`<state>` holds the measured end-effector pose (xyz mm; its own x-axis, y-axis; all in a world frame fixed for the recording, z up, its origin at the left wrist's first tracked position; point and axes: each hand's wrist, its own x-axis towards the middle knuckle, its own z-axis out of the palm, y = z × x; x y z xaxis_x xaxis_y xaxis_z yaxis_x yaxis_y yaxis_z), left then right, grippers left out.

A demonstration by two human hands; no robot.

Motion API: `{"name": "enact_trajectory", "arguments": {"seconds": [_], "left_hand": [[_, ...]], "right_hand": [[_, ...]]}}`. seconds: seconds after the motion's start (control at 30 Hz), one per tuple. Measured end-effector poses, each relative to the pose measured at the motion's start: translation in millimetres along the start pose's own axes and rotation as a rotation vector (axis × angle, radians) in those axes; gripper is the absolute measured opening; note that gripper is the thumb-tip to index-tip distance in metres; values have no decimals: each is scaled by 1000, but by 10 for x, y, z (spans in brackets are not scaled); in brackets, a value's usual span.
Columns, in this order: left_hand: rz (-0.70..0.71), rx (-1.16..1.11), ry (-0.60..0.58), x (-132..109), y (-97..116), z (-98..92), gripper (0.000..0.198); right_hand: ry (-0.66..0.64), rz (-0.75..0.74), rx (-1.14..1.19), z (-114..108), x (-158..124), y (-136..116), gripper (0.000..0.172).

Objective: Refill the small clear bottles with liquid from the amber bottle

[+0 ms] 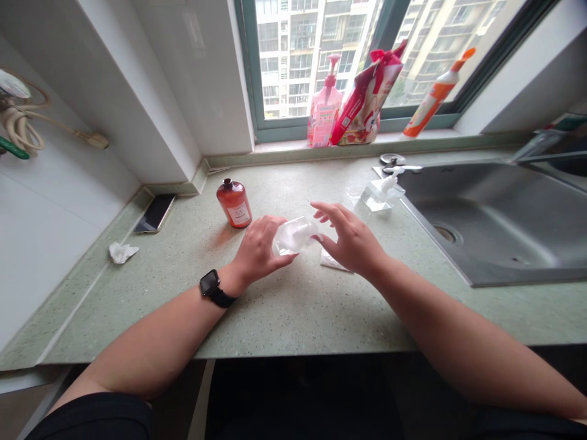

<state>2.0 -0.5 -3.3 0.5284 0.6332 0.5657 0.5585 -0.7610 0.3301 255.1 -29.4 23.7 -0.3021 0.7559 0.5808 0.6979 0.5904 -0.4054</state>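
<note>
My left hand (259,249) is closed around a clear, see-through bottle (292,236), tilted above the counter with its narrower end toward the right. Beside that end, my right hand (351,239) has its fingers apart, thumb close to the bottle; whether the thumb touches it I cannot tell. A red-brown bottle (234,205) with a pale label and no cap stands behind my left hand. Partly under my right hand lies a folded white tissue (334,260). Farther back, a clear square bottle with a white pump (383,194) stands near the sink.
A steel sink (499,272) takes up the right side. On the windowsill stand a pink pump bottle (324,113), a red bag (367,104) and an orange-white bottle (433,101). A phone (155,213) and crumpled tissue (122,252) lie on the speckled counter (293,318) at left.
</note>
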Motion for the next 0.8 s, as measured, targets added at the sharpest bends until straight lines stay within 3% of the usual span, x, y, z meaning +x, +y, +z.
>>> {"name": "enact_trajectory", "arguments": {"seconds": [0.17, 0.37, 0.53, 0.7, 0.8], "left_hand": [[-25, -8, 17, 0, -42, -59, 64], [13, 28, 10, -6, -4, -18, 64], [29, 22, 3, -2, 10, -4, 63], [-10, -11, 30, 8, -55, -54, 62], [-27, -8, 36, 10, -66, -73, 62]], "right_hand": [[-32, 10, 11, -66, 8, 112, 70], [-51, -25, 62, 39, -22, -11, 82], [34, 29, 34, 134, -30, -60, 78], [109, 53, -29, 53, 2, 131, 65], [92, 32, -6, 24, 8, 227, 74]]}}
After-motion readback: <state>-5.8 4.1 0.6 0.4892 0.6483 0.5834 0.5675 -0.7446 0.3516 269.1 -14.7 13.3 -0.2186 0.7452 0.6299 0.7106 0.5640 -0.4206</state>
